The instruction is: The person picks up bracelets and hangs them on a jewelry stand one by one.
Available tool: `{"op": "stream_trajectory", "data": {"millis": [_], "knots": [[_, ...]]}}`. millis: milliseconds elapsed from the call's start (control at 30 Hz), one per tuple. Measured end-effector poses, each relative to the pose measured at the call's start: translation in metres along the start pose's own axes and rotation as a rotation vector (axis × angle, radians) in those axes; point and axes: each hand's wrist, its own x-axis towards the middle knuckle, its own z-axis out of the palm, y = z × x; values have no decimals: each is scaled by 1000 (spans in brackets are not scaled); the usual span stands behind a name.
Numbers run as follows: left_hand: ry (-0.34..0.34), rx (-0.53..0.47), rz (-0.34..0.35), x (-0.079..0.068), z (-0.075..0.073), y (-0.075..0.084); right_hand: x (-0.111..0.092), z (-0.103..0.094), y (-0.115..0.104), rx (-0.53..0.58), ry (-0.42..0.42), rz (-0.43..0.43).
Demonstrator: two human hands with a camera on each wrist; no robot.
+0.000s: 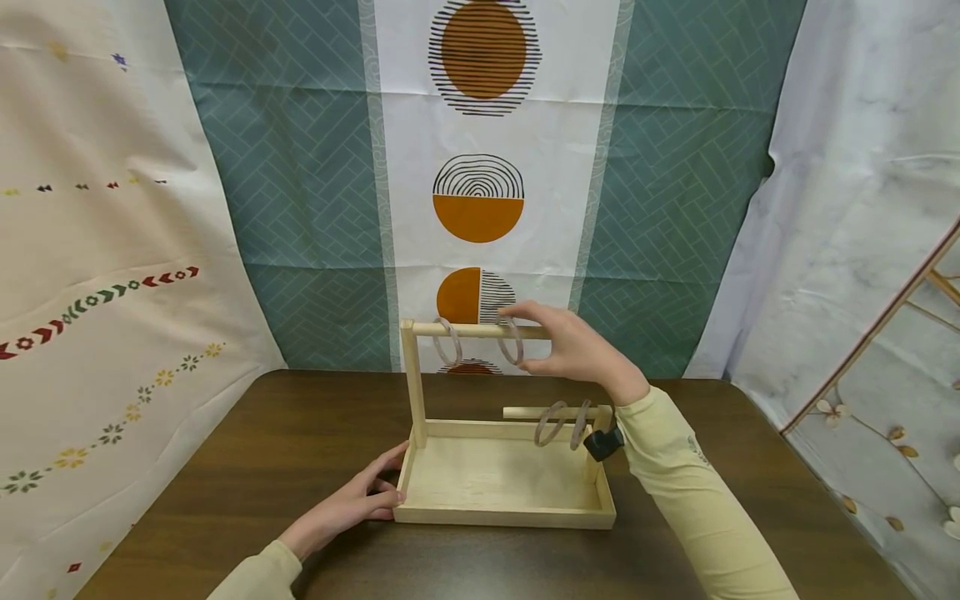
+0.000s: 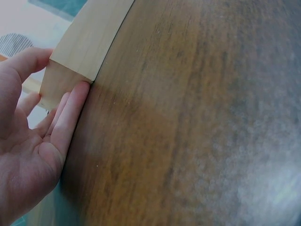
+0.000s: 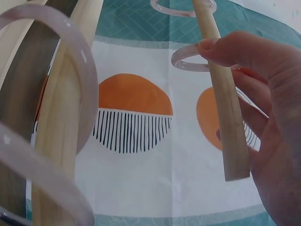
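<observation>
A pale wooden stand has a shallow tray (image 1: 504, 517), a tall upper rod (image 1: 480, 331) and a lower rod (image 1: 521, 412). My right hand (image 1: 573, 346) pinches a pale translucent bangle (image 1: 517, 350) around the upper rod; the right wrist view shows its fingers beside the rod's free end. A second bangle (image 1: 456, 354) hangs farther left on that rod. On the lower rod hang two more, one bangle (image 1: 542, 433) left of another bangle (image 1: 577, 437). My left hand (image 1: 360, 496) rests against the tray's left end, its fingers (image 2: 70, 113) touching the end wall near the tabletop.
The stand is on a dark brown wooden table (image 1: 300, 433). Behind it hangs a green and white cloth (image 1: 315, 208) with orange circles. Patterned cloths flank both sides. A black wrist device (image 1: 603, 442) sits at my right wrist, close to the lower rod.
</observation>
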Motion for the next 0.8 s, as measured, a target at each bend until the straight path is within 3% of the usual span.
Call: {"op": "stream_trajectory", "data": {"millis": [267, 800], "knots": [[-9, -28, 2, -1, 1, -1, 8, 5, -4, 8, -25, -11], [16, 4, 10, 3, 2, 0, 18, 11, -3, -83, -56, -6]]}}
